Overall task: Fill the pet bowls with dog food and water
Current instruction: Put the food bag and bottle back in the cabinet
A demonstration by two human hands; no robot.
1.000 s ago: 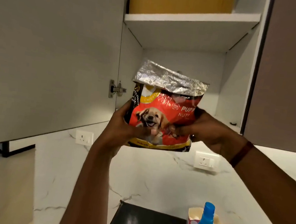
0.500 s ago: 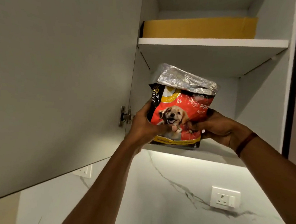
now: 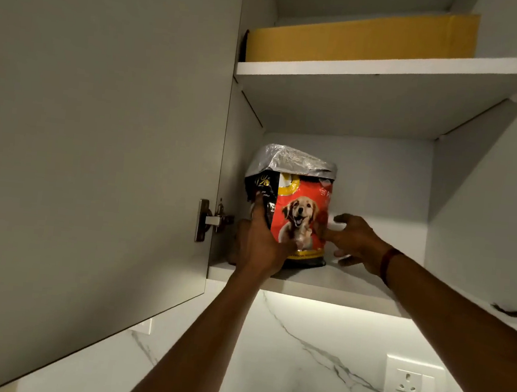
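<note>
A red and black dog food bag [image 3: 301, 206] with a puppy picture and a folded silver top stands upright on the lower shelf [image 3: 346, 289] of an open wall cabinet. My left hand [image 3: 258, 243] grips the bag's left side, with the thumb across its front. My right hand [image 3: 357, 241] is at the bag's right edge with its fingers spread and relaxed; only the thumb touches the bag. No pet bowls are in view.
The grey cabinet door [image 3: 99, 115] stands open on the left, its hinge [image 3: 210, 221] beside my left hand. A flat yellow cardboard box [image 3: 362, 44] lies on the upper shelf [image 3: 392, 67]. Below is a marble wall with a socket [image 3: 413, 381].
Both hands lifted the bag up from in front of the cabinet and set it down on the lower shelf. My right hand has loosened its hold and slid off to the right.
</note>
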